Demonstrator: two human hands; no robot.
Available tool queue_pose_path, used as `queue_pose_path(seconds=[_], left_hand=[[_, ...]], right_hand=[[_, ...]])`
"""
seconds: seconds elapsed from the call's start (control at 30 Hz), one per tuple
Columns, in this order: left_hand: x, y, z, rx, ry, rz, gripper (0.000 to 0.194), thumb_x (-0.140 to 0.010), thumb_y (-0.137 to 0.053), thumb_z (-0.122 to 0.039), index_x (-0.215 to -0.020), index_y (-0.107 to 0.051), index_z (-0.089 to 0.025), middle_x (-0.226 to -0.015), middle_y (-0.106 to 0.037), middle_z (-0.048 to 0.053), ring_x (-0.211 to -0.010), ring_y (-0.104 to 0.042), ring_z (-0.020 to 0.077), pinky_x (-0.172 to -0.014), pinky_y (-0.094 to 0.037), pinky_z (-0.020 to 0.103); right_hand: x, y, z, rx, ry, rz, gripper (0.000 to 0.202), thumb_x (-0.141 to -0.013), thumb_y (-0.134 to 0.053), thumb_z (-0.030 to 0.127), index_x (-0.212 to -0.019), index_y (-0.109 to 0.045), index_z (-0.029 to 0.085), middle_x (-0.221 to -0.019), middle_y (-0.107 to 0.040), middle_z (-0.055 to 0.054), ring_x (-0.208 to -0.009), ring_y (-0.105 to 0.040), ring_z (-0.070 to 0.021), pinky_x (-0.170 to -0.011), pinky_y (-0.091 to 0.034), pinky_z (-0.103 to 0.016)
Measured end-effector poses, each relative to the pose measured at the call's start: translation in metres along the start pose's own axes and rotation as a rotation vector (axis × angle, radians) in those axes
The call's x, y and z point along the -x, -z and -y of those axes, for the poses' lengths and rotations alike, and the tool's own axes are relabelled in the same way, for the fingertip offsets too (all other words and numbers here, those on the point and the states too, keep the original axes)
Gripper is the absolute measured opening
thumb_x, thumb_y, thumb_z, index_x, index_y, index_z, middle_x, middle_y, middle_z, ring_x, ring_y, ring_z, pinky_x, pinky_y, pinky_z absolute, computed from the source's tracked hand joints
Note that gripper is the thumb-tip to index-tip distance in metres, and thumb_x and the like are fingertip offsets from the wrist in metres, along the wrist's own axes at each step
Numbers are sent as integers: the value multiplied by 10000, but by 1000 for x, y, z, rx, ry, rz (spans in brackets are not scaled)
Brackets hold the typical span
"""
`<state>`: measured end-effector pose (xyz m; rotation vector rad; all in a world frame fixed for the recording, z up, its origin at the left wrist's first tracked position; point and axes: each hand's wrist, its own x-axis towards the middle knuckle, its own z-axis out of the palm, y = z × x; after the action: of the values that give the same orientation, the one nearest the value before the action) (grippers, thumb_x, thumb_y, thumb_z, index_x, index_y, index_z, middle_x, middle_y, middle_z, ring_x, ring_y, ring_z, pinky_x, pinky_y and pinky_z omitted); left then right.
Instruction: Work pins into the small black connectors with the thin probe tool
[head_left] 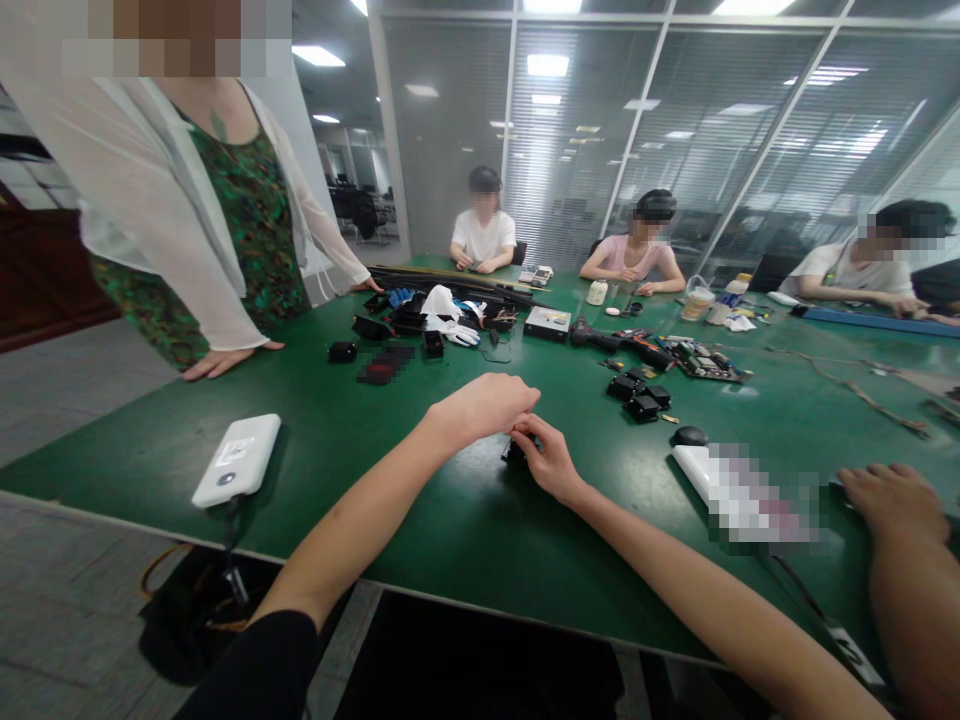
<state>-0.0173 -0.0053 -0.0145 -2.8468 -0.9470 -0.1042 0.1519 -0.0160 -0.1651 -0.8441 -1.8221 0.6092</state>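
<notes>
My left hand (491,405) reaches in from the left, its fingers closed and meeting those of my right hand over the green table (420,500). A small black part (514,453) shows beneath the two hands. My right hand (549,460) pinches at that part with thumb and fingers. Whatever lies between the left fingertips is hidden behind the hand.
Several black boxes (642,395), a circuit board (705,360) and a power drill (600,337) lie beyond my hands. White power banks (238,460) flank them. A person leans on the table at left; another person's hand (896,500) rests at right.
</notes>
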Motion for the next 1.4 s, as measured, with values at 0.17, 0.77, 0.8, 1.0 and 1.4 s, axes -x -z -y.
queue_pose_path(seconds=[0.17,0.77,0.8,1.0,1.4], left_hand=[[0,1,0,-20,4,-2,132,-948,-589,-224,-968,-684,-135,-886,-736,121,-826,-723,256,-683,-486,304],[2,6,1,27,8,1,164,-954,-583,-284,-993,-683,-161,-920,-742,106,-853,-714,244,-712,-479,295],[2,7,1,21,6,1,169,-958,-574,-280,-990,-684,-156,-916,-741,110,-851,-715,247,-707,-478,298],[1,6,-1,19,18,-13,158,-956,-584,-259,-981,-683,-139,-899,-736,121,-838,-718,249,-704,-481,303],[2,6,-2,6,-13,-7,176,-966,-566,-281,-991,-677,-148,-920,-736,110,-874,-717,255,-704,-475,300]], right_hand=[[0,1,3,15,22,20,210,-1020,-529,319,-987,-717,235,-1029,-682,-80,-991,-637,-239,-913,-501,-384],[1,1,-2,14,-9,-11,168,-989,-581,338,-914,-685,229,-935,-648,-56,-892,-609,-220,-846,-500,-363],[1,2,-1,16,-7,3,177,-996,-568,337,-933,-695,233,-949,-651,-61,-913,-611,-226,-860,-502,-368],[1,4,3,27,-1,19,170,-995,-574,333,-968,-710,235,-987,-670,-68,-920,-615,-226,-867,-503,-364],[0,-2,-7,-8,6,-67,184,-938,-664,317,-790,-627,212,-887,-650,-40,-840,-606,-201,-800,-490,-332]])
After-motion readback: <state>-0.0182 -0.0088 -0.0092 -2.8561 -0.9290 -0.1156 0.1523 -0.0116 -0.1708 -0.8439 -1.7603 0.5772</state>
